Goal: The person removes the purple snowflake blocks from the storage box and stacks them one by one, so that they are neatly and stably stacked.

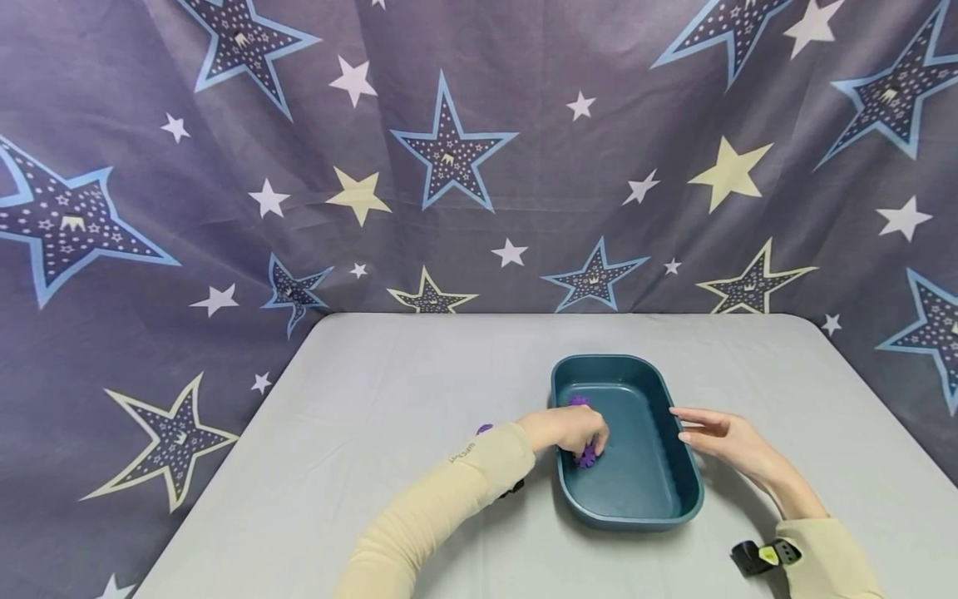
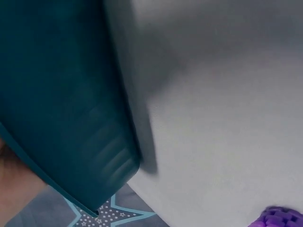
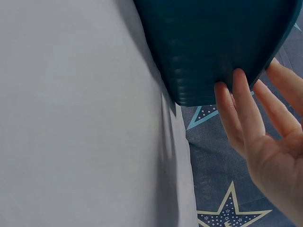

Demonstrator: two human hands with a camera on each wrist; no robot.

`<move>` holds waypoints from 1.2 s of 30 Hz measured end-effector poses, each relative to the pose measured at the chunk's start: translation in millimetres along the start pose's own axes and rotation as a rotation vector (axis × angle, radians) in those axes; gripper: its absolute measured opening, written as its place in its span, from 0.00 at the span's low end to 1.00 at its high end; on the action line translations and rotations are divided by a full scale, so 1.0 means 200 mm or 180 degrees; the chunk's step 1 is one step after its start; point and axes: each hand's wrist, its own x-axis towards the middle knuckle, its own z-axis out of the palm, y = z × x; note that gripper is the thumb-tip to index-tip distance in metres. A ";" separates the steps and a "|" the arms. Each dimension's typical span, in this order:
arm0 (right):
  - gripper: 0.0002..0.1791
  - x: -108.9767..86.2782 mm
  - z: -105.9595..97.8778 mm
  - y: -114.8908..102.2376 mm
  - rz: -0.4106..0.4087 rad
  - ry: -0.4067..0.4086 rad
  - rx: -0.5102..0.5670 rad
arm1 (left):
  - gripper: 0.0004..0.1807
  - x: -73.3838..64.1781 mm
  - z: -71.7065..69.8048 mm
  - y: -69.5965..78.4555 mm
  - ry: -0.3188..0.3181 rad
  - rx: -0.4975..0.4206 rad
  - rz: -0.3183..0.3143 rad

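A deep teal tray (image 1: 636, 491) with rounded corners stands on the table. Over its left wall reaches my left hand (image 1: 570, 428), fingers curled downward inside. At those fingertips is a small purple piece with a notched edge (image 1: 587, 457), which the hand appears to pinch; the fingers partly cover it. Another purple piece (image 1: 579, 400) shows just behind the hand, by the tray's left wall. My right hand (image 1: 722, 437) rests its fingertips on the outside of the right wall, fingers nearly straight. The right wrist view shows those fingers (image 3: 248, 111) spread against the tray.
Left of the tray, a purple knobby object (image 2: 279, 218) lies on the table; in the head view the left sleeve (image 1: 449, 482) hides most of it. The grey-white table (image 1: 359, 399) ends at a star-patterned curtain (image 1: 509, 108).
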 end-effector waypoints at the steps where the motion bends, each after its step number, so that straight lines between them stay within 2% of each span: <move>1: 0.27 0.00 0.00 0.00 -0.0004 -0.0002 -0.0001 | 0.14 0.00 0.00 0.00 0.0024 -0.0028 0.0036; 5: 0.27 0.00 0.00 0.00 -0.0024 -0.0002 0.0033 | 0.16 -0.01 -0.01 -0.01 0.0079 -0.0142 0.0155; 11: 0.27 0.00 0.00 0.00 -0.0040 -0.0003 0.0057 | 0.15 -0.03 -0.02 0.00 0.0140 -0.0386 0.0183; 16: 0.27 0.00 0.00 0.00 -0.0035 0.0004 0.0042 | 0.14 -0.04 -0.03 0.00 0.0209 -0.0437 0.0275; 25: 0.27 0.00 0.00 0.00 -0.0003 0.0002 0.0025 | 0.15 -0.05 -0.03 -0.03 0.0343 -0.0634 0.0281; 31: 0.27 0.00 0.00 0.00 -0.0027 -0.0012 0.0044 | 0.14 -0.08 -0.05 -0.04 0.0445 -0.0853 0.0248; 36: 0.27 -0.01 0.00 -0.01 -0.0052 -0.0020 0.0063 | 0.14 -0.12 -0.08 -0.04 0.0606 -0.0940 0.0286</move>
